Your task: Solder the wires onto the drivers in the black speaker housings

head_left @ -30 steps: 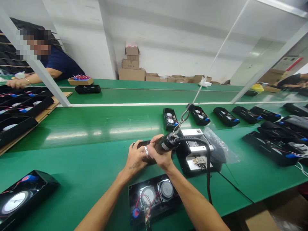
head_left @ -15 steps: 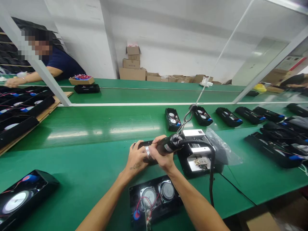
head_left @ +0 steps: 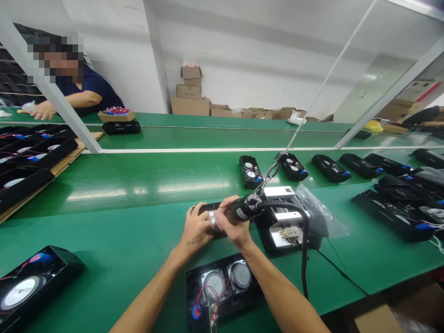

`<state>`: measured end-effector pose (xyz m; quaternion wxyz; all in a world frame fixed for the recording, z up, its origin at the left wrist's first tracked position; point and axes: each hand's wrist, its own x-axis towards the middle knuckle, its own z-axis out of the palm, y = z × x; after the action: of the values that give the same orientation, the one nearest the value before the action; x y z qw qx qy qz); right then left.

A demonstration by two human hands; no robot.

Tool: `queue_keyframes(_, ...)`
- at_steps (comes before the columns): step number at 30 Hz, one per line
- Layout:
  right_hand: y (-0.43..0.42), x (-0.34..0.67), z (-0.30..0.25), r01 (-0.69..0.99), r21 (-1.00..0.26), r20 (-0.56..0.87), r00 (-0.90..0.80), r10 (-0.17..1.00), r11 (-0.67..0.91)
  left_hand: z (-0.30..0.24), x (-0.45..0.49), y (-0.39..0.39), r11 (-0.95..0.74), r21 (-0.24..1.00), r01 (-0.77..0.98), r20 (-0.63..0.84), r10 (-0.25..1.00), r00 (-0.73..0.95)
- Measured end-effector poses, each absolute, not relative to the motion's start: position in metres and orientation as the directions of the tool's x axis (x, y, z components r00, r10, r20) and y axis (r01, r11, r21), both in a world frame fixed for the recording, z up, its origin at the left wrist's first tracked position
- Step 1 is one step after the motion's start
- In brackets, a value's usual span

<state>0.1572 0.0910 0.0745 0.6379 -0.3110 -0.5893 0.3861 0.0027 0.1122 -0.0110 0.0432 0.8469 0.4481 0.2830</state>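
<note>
My right hand (head_left: pixel 231 225) is wrapped round a black electric screwdriver (head_left: pixel 243 210) that hangs from a cord and hook (head_left: pixel 273 169); its cable (head_left: pixel 304 249) loops down over the bench edge. My left hand (head_left: pixel 194 228) grips a small black part (head_left: pixel 207 209) on the green bench (head_left: pixel 138 231), right against the tool's tip. Below my wrists lies an open black speaker housing (head_left: pixel 222 282) with two round drivers and red wires.
A black-and-white screw feeder box (head_left: pixel 282 222) and a clear plastic bag (head_left: pixel 317 210) sit right of my hands. More speaker housings (head_left: pixel 329 167) line the belt at right; others lie at left (head_left: pixel 31 282). A person in dark blue (head_left: pixel 83 92) works at far left. Cardboard boxes (head_left: pixel 189 97) stand by the wall.
My hands and the screwdriver have stayed in place. The person at far left has drawn their hand a little to the right.
</note>
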Motion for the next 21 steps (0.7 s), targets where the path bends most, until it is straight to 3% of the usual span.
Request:
queue_keyframes(5,0.091,0.154,0.076,-0.02,-0.845,0.533,0.041,0.845,0.534,-0.012,0.003,0.113,-0.596,0.353,0.721,0.433,0.787,0.439)
queue_keyframes(14,0.091,0.148,0.086,0.027,-0.846,0.53,-0.067,0.846,0.532,-0.018,0.003,0.114,-0.599,0.301,0.742,0.477,0.768,0.427)
queue_keyframes(18,0.091,0.139,0.083,0.019,-0.876,0.48,-0.069,0.875,0.482,-0.02,0.006,0.112,-0.592,0.307,0.745,0.49,0.77,0.409)
queue_keyframes(21,0.088,0.142,0.092,-0.077,-0.893,0.447,-0.047,0.893,0.443,-0.019,0.001,0.112,-0.598,0.347,0.723,0.462,0.779,0.423)
